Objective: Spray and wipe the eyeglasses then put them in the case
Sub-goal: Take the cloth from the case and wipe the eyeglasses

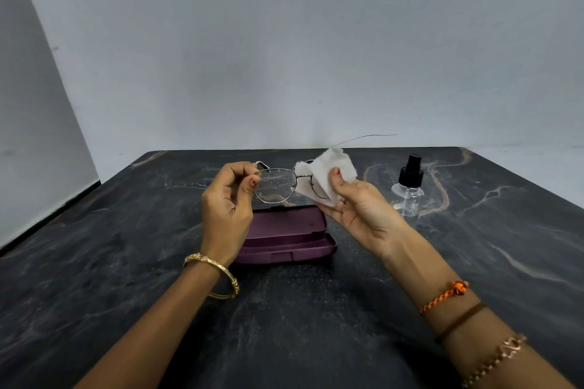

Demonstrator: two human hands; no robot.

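We saw the dark marbled table (94,262) filling the lower half of the frame, its far edge running across the middle against a pale grey wall (284,41) and its left edge slanting down toward the lower left. Wide bare stretches of tabletop lay at the left and lower centre, leaving room on both sides of the arms.

At centre, the purple case (286,235) lay open on the table, its lid tipped back, directly below the raised hands. Our left hand (226,199) had thumb and curled fingers pinched on the left end of the eyeglasses (275,185), held up above the case; droplets speckled the left lens. Our right hand (360,208) had its thumb pressed onto a white cloth (322,174), clamping it around the right lens with fingers behind it.

At centre right, the clear spray bottle (407,189) with a black nozzle stood upright on the table, just beside the right hand and apart from the case. A gold bangle (215,275) circled the left wrist; an orange thread (445,294) ringed the right forearm.
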